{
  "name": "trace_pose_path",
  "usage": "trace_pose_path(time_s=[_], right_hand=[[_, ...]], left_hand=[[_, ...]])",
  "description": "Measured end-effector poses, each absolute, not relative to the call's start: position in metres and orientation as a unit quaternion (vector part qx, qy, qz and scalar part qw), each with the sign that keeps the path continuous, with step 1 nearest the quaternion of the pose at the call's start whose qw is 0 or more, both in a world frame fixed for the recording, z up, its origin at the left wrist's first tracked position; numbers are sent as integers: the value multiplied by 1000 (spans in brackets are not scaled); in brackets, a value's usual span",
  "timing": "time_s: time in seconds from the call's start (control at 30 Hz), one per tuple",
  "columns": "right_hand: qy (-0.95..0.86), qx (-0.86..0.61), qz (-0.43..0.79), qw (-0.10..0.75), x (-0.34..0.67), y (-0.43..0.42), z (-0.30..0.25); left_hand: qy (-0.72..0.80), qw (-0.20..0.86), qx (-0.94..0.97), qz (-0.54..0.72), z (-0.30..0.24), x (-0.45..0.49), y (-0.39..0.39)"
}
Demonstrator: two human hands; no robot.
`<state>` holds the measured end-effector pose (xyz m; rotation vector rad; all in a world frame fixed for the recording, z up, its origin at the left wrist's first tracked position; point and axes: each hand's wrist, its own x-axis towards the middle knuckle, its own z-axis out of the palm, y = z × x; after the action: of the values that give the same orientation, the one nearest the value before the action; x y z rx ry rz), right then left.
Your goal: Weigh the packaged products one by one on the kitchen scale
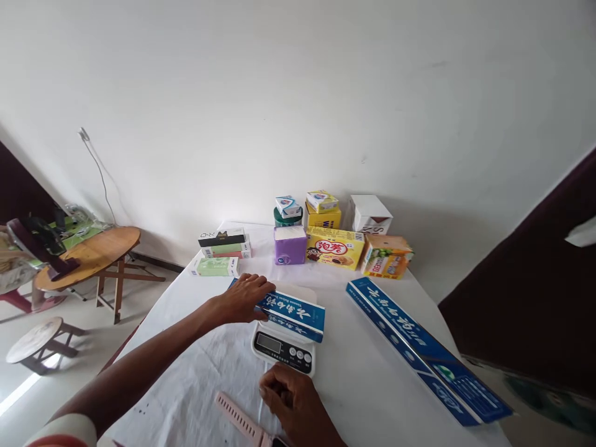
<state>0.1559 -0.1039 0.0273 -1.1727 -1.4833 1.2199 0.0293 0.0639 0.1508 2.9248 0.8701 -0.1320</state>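
Observation:
My left hand [244, 298] is closed around the left part of a blue toothpaste box [298, 313] with white lettering. This box lies tilted across the plate of a white kitchen scale [284, 351], which has a grey display and round buttons. The display shows no digits I can read. Just in front of the scale, my right hand [298, 400] rests in a loose fist, with nothing visible in it. A pink watch strap [239, 419] lies on the cloth beside my right wrist. On the right is a long blue box [419, 347] with similar lettering.
Along the back stand a purple tissue pack [289, 246], a yellow snack box [334, 248], an orange carton [386, 257] and a white box [371, 214]. Green-and-white boxes [216, 267] are stacked at the left. Beyond the table are a wooden stool [35, 340] and a round table [107, 242].

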Motion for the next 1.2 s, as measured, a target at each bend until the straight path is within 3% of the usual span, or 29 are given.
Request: trace_pose_path(time_s=[0.23, 0.6, 1.2], right_hand=[[-606, -475, 493, 405, 159, -103, 30], [-594, -481, 514, 389, 160, -101, 25], [-572, -497, 497, 422, 159, -104, 34]], left_hand=[[300, 67, 952, -6, 155, -3, 71], [465, -7, 884, 31, 167, -95, 160], [488, -81, 868, 33, 151, -87, 170]])
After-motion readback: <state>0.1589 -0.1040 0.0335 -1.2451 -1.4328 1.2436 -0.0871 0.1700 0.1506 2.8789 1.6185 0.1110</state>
